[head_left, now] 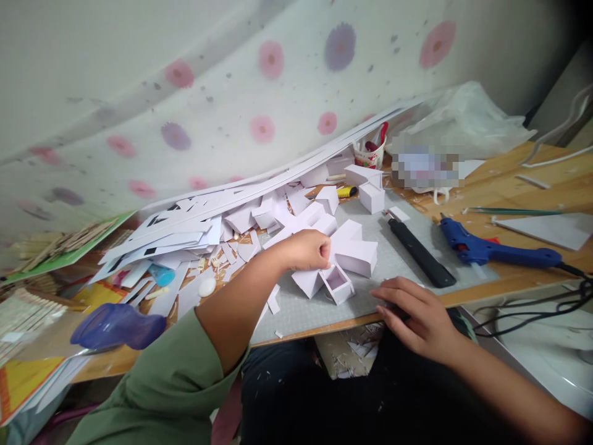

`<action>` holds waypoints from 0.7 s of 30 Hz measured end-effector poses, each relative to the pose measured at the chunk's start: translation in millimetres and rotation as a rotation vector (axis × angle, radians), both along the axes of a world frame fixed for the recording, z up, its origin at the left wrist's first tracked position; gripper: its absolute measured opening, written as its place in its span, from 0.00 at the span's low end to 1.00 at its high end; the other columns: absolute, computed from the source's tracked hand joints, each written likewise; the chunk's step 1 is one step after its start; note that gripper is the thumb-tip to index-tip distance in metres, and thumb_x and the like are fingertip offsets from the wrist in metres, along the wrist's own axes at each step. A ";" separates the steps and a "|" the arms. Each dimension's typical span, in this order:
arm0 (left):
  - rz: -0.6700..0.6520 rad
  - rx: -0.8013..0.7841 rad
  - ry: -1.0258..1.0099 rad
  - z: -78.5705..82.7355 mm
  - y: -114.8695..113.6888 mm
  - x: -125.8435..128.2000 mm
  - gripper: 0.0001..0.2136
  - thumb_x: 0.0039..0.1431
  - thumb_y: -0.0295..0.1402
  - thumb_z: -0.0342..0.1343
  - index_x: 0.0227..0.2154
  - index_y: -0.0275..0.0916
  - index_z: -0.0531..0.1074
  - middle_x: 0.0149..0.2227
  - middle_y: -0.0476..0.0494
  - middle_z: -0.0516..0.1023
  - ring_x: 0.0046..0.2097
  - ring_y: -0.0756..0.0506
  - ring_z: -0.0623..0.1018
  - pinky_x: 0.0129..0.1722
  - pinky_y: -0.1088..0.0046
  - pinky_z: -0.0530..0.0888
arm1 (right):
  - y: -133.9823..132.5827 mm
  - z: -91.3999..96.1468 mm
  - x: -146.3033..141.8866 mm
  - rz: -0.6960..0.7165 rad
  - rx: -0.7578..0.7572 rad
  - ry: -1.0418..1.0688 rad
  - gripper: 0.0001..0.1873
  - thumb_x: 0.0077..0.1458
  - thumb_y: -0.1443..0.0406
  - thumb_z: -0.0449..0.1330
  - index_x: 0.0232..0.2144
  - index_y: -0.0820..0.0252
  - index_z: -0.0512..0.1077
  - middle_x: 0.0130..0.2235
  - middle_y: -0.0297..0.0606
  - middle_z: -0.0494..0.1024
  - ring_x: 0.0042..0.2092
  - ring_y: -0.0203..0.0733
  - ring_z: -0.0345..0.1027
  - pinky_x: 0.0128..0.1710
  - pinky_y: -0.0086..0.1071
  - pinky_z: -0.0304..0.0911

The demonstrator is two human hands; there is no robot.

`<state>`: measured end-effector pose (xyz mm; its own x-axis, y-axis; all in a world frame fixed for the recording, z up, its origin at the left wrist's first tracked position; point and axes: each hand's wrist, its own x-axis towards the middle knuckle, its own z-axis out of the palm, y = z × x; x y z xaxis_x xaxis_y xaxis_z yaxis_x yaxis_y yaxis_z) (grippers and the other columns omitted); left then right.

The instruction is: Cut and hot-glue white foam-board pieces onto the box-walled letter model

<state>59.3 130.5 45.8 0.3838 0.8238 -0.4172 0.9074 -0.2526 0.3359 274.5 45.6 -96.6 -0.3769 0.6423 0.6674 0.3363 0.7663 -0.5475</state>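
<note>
My left hand (306,250) reaches over the grey cutting mat (398,259) and its curled fingers pinch the edge of a white foam-board block model (348,250). A small open white box (338,283) sits just below that hand. My right hand (417,314) lies flat at the front edge of the mat with its fingers stretched out and holds nothing. A black utility knife (419,251) lies on the mat just beyond it.
A blue hot-glue gun (491,250) lies at the right with its cable trailing off the wooden table (532,185). White foam-board scraps and sheets (204,222) pile up at the left. A cup of tools (370,151) stands at the back. A blue bottle (115,326) lies at the front left.
</note>
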 end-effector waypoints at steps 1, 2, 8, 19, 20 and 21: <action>-0.002 0.004 0.005 0.0 -0.3 1.0 0.07 0.43 0.31 0.59 0.19 0.40 0.65 0.21 0.54 0.67 0.25 0.50 0.66 0.24 0.74 0.59 | 0.0 0.2 -0.1 -0.001 0.000 0.001 0.14 0.56 0.71 0.56 0.45 0.58 0.69 0.36 0.42 0.73 0.35 0.41 0.70 0.34 0.34 0.68; -0.003 0.009 0.007 -0.3 -0.6 1.6 0.07 0.43 0.30 0.59 0.18 0.40 0.65 0.20 0.54 0.67 0.25 0.50 0.66 0.24 0.74 0.59 | 0.0 0.4 -0.2 -0.004 0.001 0.003 0.13 0.55 0.71 0.56 0.45 0.58 0.69 0.36 0.42 0.73 0.35 0.41 0.71 0.34 0.34 0.68; 0.014 0.042 -0.045 -5.5 -2.7 -2.0 0.06 0.44 0.30 0.59 0.19 0.40 0.66 0.22 0.54 0.69 0.26 0.51 0.68 0.24 0.75 0.60 | 0.0 0.5 -0.2 -0.010 0.005 -0.011 0.13 0.55 0.71 0.56 0.44 0.59 0.69 0.36 0.42 0.73 0.36 0.42 0.71 0.34 0.34 0.69; 0.242 0.718 -0.282 -11.4 -70.4 -43.7 0.03 0.53 0.32 0.57 0.30 0.40 0.68 0.32 0.48 0.73 0.35 0.47 0.73 0.37 0.69 0.70 | 3.3 14.5 -1.2 -0.029 0.008 0.095 0.03 0.57 0.68 0.58 0.33 0.55 0.72 0.26 0.36 0.73 0.27 0.38 0.70 0.25 0.29 0.66; 0.226 0.755 -0.260 -18.6 -76.0 -47.4 0.06 0.53 0.32 0.58 0.34 0.41 0.68 0.36 0.45 0.73 0.39 0.45 0.73 0.41 0.67 0.71 | 3.7 15.2 -2.2 -0.036 0.002 0.094 0.04 0.57 0.68 0.58 0.34 0.55 0.72 0.26 0.36 0.74 0.28 0.38 0.71 0.26 0.29 0.67; 0.222 0.761 -0.229 -26.2 -80.4 -50.3 0.11 0.52 0.32 0.60 0.38 0.41 0.68 0.41 0.43 0.72 0.44 0.43 0.73 0.44 0.64 0.71 | 4.1 15.5 -3.2 -0.041 -0.005 0.093 0.04 0.58 0.69 0.58 0.35 0.55 0.72 0.27 0.36 0.75 0.28 0.39 0.71 0.27 0.30 0.68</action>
<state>9.1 50.1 19.7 0.1866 0.9163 0.3543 0.8929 -0.3086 0.3279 271.3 49.7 -81.1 -0.2869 0.6594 0.6948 0.3152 0.7499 -0.5816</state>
